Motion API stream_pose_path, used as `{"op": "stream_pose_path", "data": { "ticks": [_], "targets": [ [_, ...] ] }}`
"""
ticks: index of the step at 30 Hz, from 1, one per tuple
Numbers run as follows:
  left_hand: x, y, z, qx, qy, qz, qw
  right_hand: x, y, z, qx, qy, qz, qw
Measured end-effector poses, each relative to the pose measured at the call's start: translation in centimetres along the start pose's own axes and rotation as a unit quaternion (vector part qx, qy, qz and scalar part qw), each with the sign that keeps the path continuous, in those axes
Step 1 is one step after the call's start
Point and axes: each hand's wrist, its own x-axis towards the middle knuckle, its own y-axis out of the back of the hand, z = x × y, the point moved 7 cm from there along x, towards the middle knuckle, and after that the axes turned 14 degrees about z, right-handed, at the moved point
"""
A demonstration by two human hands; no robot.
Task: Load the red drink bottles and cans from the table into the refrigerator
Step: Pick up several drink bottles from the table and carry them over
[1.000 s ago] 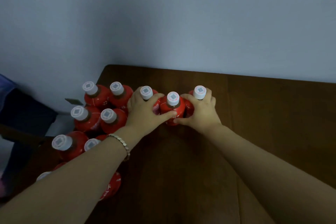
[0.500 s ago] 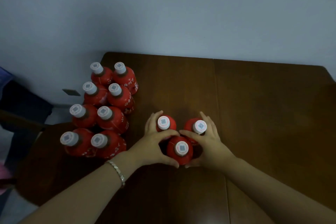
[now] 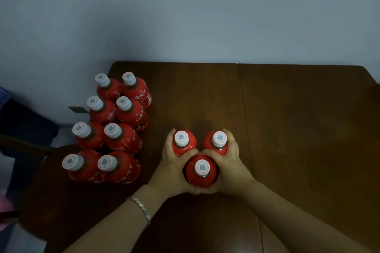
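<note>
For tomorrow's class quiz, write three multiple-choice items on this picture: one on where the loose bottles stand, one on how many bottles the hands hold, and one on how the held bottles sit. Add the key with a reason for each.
1. Where on the table does the loose cluster stand?
A. along the left edge
B. at the far right corner
C. at the centre front

2. How many bottles do the left hand and right hand grip together?
A. two
B. three
C. five

3. How do the gripped bottles sit?
A. lying flat
B. upside down
C. upright and capped

Key: 1 A, the cluster lines the table's left edge. 2 B, three white caps show between the hands. 3 C, the caps point up at the camera.
</note>
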Motion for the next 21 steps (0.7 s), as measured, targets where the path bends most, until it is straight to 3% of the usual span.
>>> {"op": "stream_pose_path", "data": {
  "ticks": [4,13,21],
  "targets": [
    [0.0,-0.1,0.6,-0.030,0.016,0.014,0.999,0.0,0.0,0.1,-0.016,-0.006,-0.024,1.000],
    [-3.5,0.3,4.5,-0.084,0.079,-0.047,0.992,-3.8,3.6,-1.1,0.027,-0.024,-0.072,0.997],
    [-4.0,2.0,13.5,-0.041,-0.010,-0.083,0.996,-8.2,12.7,-3.3,-0.003,-0.033,0.008,0.999]
  ]
}}
